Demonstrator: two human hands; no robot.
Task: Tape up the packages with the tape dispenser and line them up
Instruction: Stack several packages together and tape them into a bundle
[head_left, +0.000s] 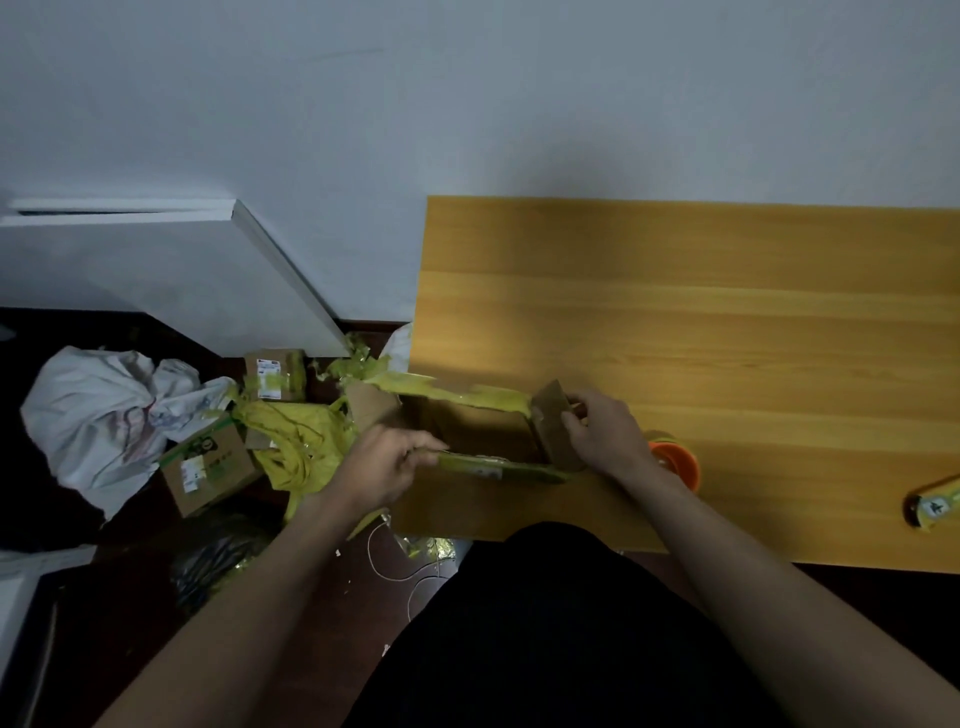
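An open cardboard box with yellow tape scraps on its flaps sits at the near left corner of the wooden table. My left hand pinches the near long flap at its left end. My right hand grips the short right flap, which stands upright. An orange tape dispenser rests on the table just right of my right wrist, partly hidden by it.
On the dark floor to the left lie two small taped boxes, a heap of yellow tape waste and a white sack. A yellow-labelled item lies at the table's right edge.
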